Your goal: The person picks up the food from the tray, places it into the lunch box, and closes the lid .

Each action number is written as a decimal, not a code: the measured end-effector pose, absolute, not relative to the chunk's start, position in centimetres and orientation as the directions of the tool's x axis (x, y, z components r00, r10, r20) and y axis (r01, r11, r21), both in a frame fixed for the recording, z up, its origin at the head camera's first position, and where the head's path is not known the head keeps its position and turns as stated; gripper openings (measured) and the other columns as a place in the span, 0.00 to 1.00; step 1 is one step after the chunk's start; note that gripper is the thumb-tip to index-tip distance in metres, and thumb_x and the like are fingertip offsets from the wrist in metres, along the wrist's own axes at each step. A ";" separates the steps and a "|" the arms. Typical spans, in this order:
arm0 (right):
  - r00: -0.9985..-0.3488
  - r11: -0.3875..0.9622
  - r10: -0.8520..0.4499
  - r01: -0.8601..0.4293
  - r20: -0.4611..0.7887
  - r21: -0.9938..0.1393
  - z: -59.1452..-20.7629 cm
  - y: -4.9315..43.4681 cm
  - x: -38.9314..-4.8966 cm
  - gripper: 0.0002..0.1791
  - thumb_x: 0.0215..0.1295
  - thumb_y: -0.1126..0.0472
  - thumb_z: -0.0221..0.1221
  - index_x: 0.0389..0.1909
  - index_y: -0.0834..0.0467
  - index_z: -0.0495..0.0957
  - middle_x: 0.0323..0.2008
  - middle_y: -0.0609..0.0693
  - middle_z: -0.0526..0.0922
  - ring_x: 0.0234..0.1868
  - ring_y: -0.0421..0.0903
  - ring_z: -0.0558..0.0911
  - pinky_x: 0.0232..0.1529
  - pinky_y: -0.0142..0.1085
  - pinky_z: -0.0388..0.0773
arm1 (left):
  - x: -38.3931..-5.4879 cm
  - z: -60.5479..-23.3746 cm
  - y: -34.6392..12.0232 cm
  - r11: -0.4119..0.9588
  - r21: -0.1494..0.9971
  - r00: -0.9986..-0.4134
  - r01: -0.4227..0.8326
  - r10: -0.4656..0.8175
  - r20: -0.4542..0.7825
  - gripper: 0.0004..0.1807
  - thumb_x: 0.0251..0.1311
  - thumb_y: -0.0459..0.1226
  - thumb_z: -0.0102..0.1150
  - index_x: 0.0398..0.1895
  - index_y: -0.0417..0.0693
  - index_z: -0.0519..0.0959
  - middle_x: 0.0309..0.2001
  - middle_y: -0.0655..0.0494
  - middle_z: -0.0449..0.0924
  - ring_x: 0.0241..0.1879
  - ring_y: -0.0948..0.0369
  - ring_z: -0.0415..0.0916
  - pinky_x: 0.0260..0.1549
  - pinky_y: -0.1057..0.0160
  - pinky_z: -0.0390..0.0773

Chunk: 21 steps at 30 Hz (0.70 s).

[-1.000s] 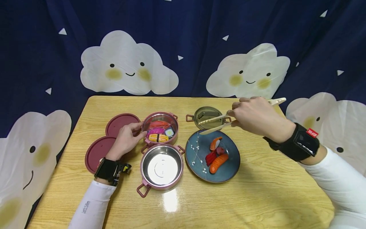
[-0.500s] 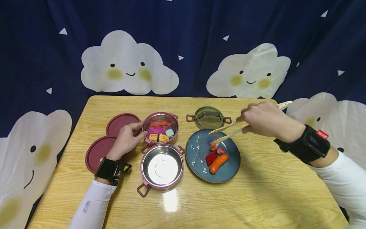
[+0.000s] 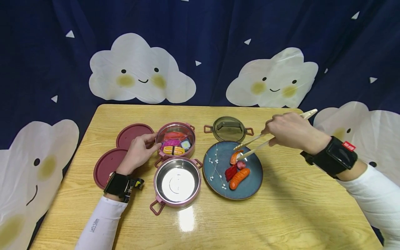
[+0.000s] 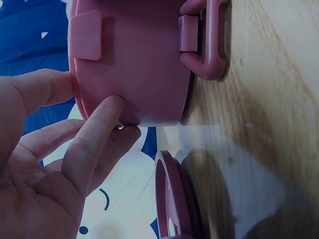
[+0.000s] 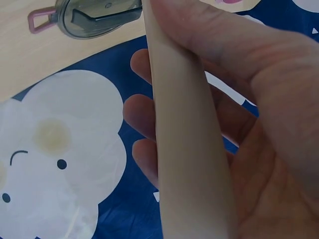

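Note:
At the left, my left hand (image 3: pixel 140 151) holds the side of a round pink pot (image 4: pixel 139 69), its digits at the rim and outer wall. Colourful sushi pieces (image 3: pixel 173 150) lie inside that pot. A pair of wooden tongs (image 3: pixel 254 150) is gripped in my right hand (image 3: pixel 287 130), fingers curled round it. The tong tips stand apart at either side of an orange-and-white sushi piece (image 3: pixel 235 158) on the blue plate (image 3: pixel 254 177). Beside it lie a pink round piece (image 3: pixel 241 165), a dark red piece (image 3: pixel 230 172) and an orange sausage-shaped piece (image 3: pixel 239 178).
A second pink pot (image 3: pixel 187 204) with a shiny steel inside stands in front of the first. Two maroon discs (image 3: pixel 107 166) overlap at the left. Behind the plate is a see-through lid (image 3: pixel 229 133) with side handles. A cloud-patterned curtain (image 3: pixel 209 86) hangs behind the table.
My right hand has moved right and the tongs have come down over the plate. Their tips have shifted to either side of the orange-and-white sushi piece. The left hand stays at the pot.

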State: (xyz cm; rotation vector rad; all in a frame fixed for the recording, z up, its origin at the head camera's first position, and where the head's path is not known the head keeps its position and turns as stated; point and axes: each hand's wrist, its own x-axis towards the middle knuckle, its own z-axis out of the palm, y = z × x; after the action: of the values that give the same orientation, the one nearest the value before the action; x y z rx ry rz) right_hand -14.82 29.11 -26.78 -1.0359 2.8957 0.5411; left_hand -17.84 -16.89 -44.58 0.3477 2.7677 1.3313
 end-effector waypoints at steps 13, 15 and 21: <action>-0.747 0.668 -0.649 -0.650 -0.144 0.362 -27.3 28.5 -15.0 0.19 0.43 0.53 0.83 0.39 0.49 0.92 0.32 0.46 0.89 0.32 0.48 0.85 0.27 0.42 0.82 | -17.8 -44.6 -16.9 0.602 0.777 -0.973 0.182 0.225 0.053 0.27 0.72 0.36 0.65 0.71 0.35 0.75 0.63 0.33 0.82 0.62 0.38 0.83 0.61 0.39 0.83; -0.745 0.666 -0.654 -0.651 -0.135 0.364 -27.4 28.6 -15.0 0.18 0.43 0.52 0.83 0.38 0.48 0.92 0.31 0.46 0.89 0.32 0.48 0.85 0.27 0.42 0.82 | -17.8 -44.5 -16.9 0.602 0.777 -0.973 0.183 0.225 0.054 0.27 0.72 0.36 0.65 0.71 0.35 0.76 0.63 0.33 0.82 0.62 0.38 0.83 0.61 0.39 0.83; -0.732 0.664 -0.673 -0.662 -0.107 0.349 -27.9 28.8 -15.1 0.17 0.44 0.51 0.83 0.37 0.48 0.92 0.29 0.47 0.88 0.30 0.48 0.84 0.26 0.43 0.82 | -17.8 -44.6 -16.9 0.605 0.776 -0.973 0.181 0.225 0.052 0.27 0.72 0.37 0.65 0.71 0.35 0.75 0.63 0.33 0.83 0.61 0.38 0.83 0.61 0.39 0.83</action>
State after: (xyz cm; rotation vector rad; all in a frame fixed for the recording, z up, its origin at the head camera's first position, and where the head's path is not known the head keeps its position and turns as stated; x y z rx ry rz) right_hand -15.11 28.76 -27.87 -1.1613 2.8935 0.5871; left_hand -17.80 -16.89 -44.61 0.3504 2.7687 1.3295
